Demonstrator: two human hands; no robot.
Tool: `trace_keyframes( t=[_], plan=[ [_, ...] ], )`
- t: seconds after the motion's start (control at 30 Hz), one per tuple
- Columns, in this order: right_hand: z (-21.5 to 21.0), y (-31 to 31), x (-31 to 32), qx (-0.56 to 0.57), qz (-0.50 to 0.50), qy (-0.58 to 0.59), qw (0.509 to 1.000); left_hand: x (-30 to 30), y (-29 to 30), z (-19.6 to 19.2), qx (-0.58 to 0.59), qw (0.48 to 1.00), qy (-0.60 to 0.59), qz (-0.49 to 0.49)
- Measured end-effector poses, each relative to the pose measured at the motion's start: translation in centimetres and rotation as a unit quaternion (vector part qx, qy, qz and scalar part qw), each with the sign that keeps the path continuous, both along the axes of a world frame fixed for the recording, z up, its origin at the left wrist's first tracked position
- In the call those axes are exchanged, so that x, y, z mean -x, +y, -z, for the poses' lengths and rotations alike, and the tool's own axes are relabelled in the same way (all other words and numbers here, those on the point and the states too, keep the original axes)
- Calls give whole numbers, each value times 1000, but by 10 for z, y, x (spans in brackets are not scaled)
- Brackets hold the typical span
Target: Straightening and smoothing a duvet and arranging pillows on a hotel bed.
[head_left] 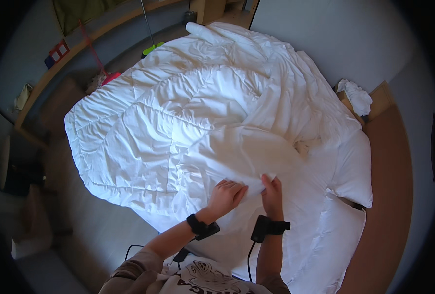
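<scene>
A white quilted duvet with stitched seams is spread over the bed, bunched and creased. Smoother white fabric, apparently a duvet cover, lies over its near right part. My left hand pinches an edge of this fabric with closed fingers. Just to its right, my right hand grips the same edge, thumb up. A short stretch of cloth runs between the two hands. The fabric directly under my fingers is partly hidden. Both wrists carry black strapped devices.
Two white pillows lie along the right side by a wooden headboard. A crumpled white cloth rests at the far right corner. Beyond the bed's far left stand a red-handled mop and a green-headed one.
</scene>
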State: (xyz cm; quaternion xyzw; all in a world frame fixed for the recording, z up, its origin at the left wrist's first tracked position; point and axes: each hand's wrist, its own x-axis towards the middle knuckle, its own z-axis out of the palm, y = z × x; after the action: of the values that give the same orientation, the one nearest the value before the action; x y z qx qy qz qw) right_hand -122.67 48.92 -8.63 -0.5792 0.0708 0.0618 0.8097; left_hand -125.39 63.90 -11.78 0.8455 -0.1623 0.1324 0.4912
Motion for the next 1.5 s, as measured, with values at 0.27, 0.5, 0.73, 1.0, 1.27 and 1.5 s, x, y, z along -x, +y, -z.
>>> trace_keyframes(
  t=[0.27,0.5,0.73,1.0,1.27,1.5],
  plan=[
    [138,-61,76,287,-61,314,903,-4,-14,39,-195,964,28,-180],
    [150,-46,67,403,0,213,890,-28,6,81,-258,951,90,-143],
    [114,-4,39,244,-31,75,966,-37,-10,-28,40,996,-6,-85],
    [140,-35,60,320,-47,6,946,37,-23,62,-128,990,45,36],
    [144,-27,82,551,101,278,781,9,1,87,-193,972,91,-96],
    [84,26,31,608,94,-266,742,-29,8,106,-144,956,200,-161]
  ],
)
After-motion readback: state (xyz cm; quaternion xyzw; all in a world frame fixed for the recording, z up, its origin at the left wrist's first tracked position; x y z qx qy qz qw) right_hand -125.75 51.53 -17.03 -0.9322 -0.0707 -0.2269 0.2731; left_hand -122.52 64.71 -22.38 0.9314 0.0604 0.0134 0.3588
